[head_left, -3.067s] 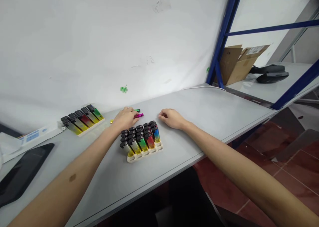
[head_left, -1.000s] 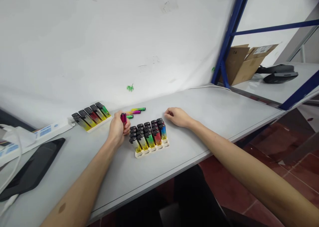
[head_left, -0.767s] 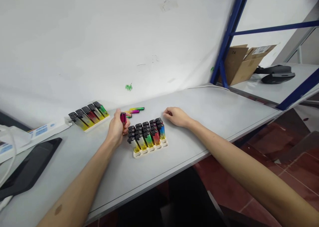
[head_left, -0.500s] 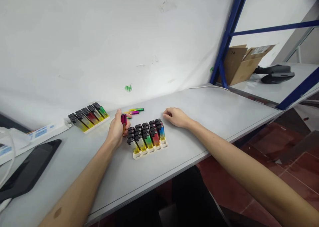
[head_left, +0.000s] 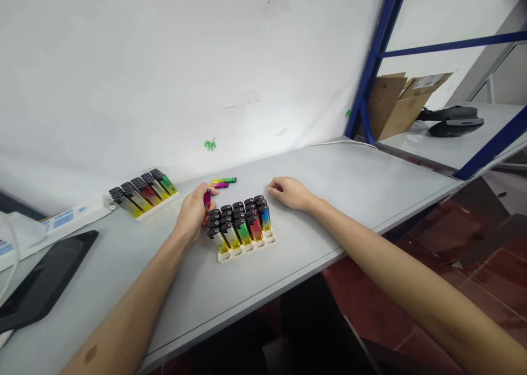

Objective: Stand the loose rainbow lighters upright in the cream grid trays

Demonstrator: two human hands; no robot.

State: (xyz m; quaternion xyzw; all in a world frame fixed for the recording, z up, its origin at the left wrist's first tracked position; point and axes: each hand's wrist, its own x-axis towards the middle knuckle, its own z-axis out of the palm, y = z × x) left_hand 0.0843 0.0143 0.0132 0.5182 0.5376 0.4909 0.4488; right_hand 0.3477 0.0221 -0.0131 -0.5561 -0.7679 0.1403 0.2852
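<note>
My left hand (head_left: 194, 211) holds a purple lighter (head_left: 207, 198) upright in its fingers, beside the back left of a cream tray (head_left: 247, 250). Several black-topped lighters (head_left: 243, 231) stand in that tray in rows, and its front row of slots is bare. Just behind the left hand, a yellow-green lighter (head_left: 224, 180) and a purple one (head_left: 221, 185) lie on the table. My right hand (head_left: 289, 192) rests on the table to the right of the tray, fingers curled; whether anything is inside them is hidden.
A second tray (head_left: 158, 206) of lighters stands at the left by the wall. Left of it are a white box (head_left: 78, 216) and a black tablet (head_left: 49, 279) with a cable. Beyond a blue frame (head_left: 370, 73) at the right is a cardboard box (head_left: 401, 108).
The held purple lighter has turned and now looks more upright, with its black end less visible. My left fingers have shifted slightly. The right hand stays in place; the view has moved a little.
</note>
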